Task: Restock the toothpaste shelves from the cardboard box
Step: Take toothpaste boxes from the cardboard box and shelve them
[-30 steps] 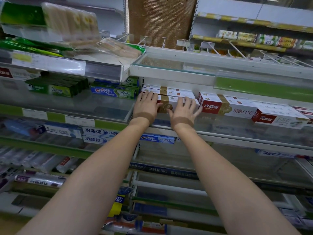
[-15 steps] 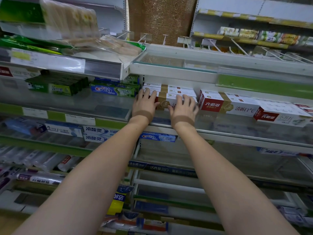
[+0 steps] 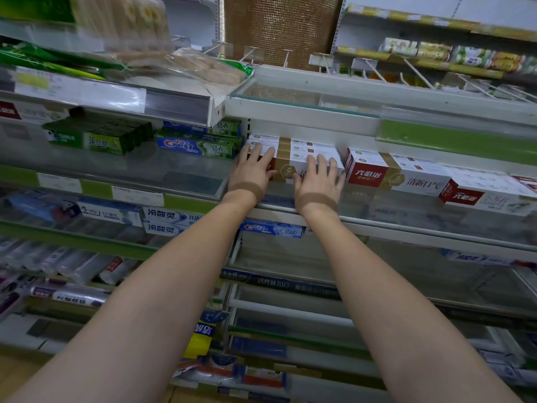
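A: Boxes (image 3: 293, 158), red and white, now sit deeper on the shelf (image 3: 377, 225), pushed back since a second ago.

B: Grips?

A: Left hand (image 3: 252, 173) and right hand (image 3: 318, 181) lie flat, fingers straight, pressing them. This stack looks nearly seated.

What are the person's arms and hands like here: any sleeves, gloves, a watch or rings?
Both forearms are bare as far as the picture shows, with no sleeve in view. The left hand and right hand wear no gloves. No watch, bracelet or ring shows; a darker band crosses each wrist, apparently shadow.
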A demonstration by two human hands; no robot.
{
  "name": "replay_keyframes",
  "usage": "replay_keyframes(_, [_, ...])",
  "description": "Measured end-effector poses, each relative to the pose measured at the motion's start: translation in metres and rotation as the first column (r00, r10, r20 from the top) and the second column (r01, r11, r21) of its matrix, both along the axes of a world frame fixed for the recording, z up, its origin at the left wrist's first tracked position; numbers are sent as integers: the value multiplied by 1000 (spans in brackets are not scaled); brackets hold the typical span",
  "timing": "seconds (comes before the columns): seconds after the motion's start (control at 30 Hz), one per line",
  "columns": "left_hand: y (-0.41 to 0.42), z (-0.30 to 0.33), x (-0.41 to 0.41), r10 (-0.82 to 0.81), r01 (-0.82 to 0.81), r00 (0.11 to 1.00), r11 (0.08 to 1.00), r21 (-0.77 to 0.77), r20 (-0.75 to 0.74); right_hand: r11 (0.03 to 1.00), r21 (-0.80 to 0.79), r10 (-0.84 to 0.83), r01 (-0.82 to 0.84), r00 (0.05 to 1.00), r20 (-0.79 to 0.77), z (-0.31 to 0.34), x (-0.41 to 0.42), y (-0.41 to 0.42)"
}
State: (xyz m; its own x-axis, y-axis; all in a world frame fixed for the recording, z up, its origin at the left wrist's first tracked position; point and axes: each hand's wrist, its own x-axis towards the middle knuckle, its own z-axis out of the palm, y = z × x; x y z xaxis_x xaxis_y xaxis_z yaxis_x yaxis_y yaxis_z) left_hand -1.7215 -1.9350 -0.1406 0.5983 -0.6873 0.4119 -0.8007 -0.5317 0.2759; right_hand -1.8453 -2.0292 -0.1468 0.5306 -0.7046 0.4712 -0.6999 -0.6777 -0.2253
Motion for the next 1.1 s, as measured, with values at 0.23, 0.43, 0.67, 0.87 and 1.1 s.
replay_keyframes(0.23, [0,1,-1,9,-9,1000,1000,12,-5,999,-40,-16,17,1000,27,2,1,4])
replay_keyframes(0.43, [-2,1,-3,25,-25,999,1000,6,-23,991,-129,39,-28,996,81,3,-4,11])
replay_keyframes(0.67, [-2,0,-3,33,-32,999,999,17,-22,976,157,138,-148,988,69,1,-2,2])
replay_keyframes(0.87, [-2,-1,-1,21,-20,999,1000,12,-40,984,107,139,-142,990,34,1,-1,-1])
replay_keyframes(1.1, [-3,-1,-1,25,-24,999,999,21,-41,981,122,146,-154,987,66,2,0,-2])
